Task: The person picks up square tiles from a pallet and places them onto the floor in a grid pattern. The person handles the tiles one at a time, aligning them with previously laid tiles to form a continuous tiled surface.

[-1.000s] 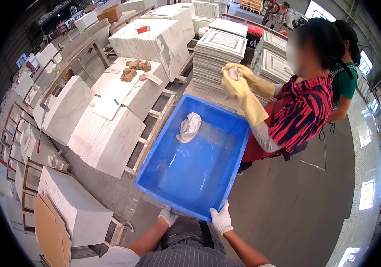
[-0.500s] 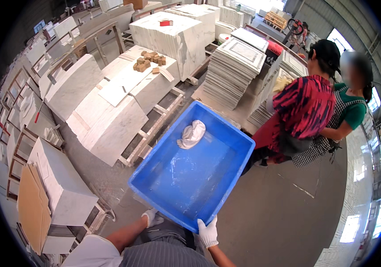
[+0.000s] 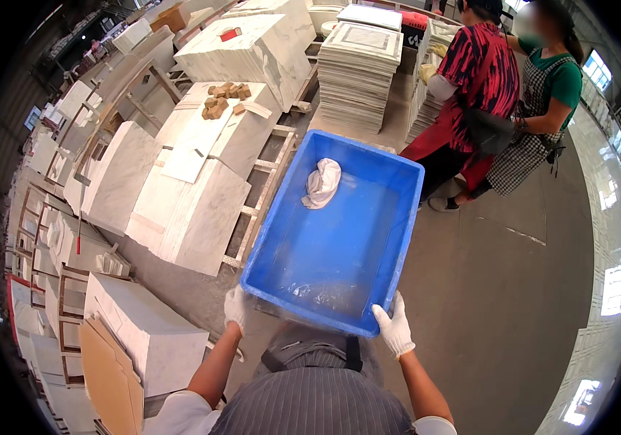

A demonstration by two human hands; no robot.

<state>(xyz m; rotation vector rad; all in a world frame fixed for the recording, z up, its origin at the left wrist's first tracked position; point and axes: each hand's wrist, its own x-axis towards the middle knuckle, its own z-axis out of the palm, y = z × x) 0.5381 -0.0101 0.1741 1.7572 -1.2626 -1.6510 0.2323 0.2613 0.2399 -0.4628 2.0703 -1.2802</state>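
A large blue plastic bin (image 3: 325, 250) stands in front of me, with wet-looking marks and pale residue on its bottom. Inside it, toward the far left, lies a crumpled whitish cloth (image 3: 322, 183). My left hand (image 3: 235, 309), in a white knit glove, holds the bin at its near left corner; its fingers are partly hidden. At the near right corner my right hand (image 3: 396, 330), gloved alike, grips the rim, thumb on top and fingers along the outer wall.
Stacked marble slabs (image 3: 198, 185) on wooden pallets line the left, with small wooden blocks (image 3: 225, 98) on top. Beyond the bin rises a stack of framed tiles (image 3: 357, 76). Two people (image 3: 484, 94) stand at the far right. Cardboard sheets (image 3: 111, 377) lean at the near left.
The view has turned, and the bin now sits straighter before me. My left hand has come up beside its near left corner; my right hand still holds the near right corner.
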